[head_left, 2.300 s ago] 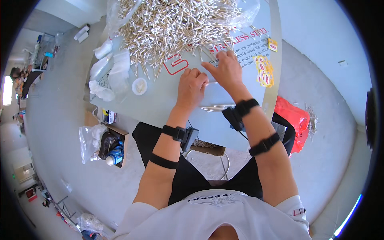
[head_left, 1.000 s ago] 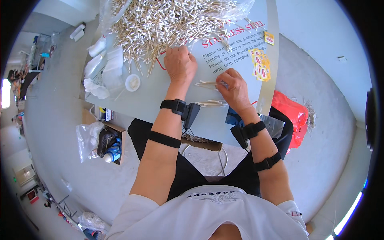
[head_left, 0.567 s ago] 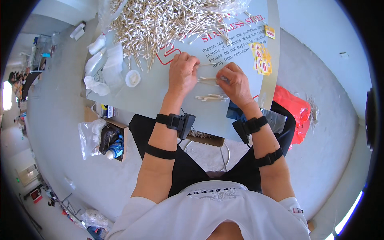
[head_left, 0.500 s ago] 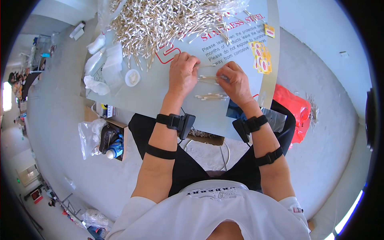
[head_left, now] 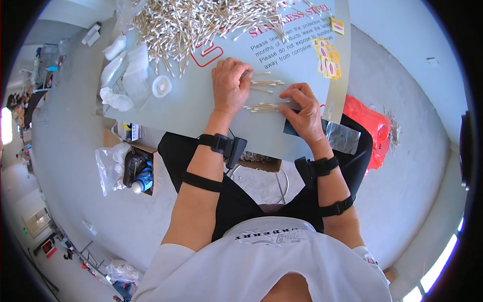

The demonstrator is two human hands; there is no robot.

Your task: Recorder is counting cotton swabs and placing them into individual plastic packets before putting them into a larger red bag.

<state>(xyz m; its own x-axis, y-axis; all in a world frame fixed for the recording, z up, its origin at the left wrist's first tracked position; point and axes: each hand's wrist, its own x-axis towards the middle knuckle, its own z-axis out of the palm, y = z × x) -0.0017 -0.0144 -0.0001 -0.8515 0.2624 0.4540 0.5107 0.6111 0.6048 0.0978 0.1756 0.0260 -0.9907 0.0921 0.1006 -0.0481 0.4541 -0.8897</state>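
My left hand [head_left: 232,85] rests on the sheet-covered table with its fingers curled, at the left ends of a small group of cotton swabs [head_left: 267,82]. What its fingertips hold, if anything, is hidden. A single swab [head_left: 262,73] lies just beyond that group, close to the left fingertips. Nearer to me is a second small bundle of swabs [head_left: 264,107], laid side by side. My right hand [head_left: 304,113] is at that bundle's right end, thumb and forefinger apart. A big heap of loose swabs [head_left: 186,27] covers the far part of the table.
A round white tub [head_left: 161,86] and white plastic bags [head_left: 136,70] lie left of my hands. Yellow printed packets [head_left: 327,58] are at the right. A dark flat packet [head_left: 291,128] lies by my right wrist. A red bag [head_left: 367,138] and an open carton [head_left: 155,173] stand below table height.
My right hand has let go of the swabs in the farther group and moved toward me, its fingers spreading. My left hand stays near the same swabs. The view has shifted slightly.
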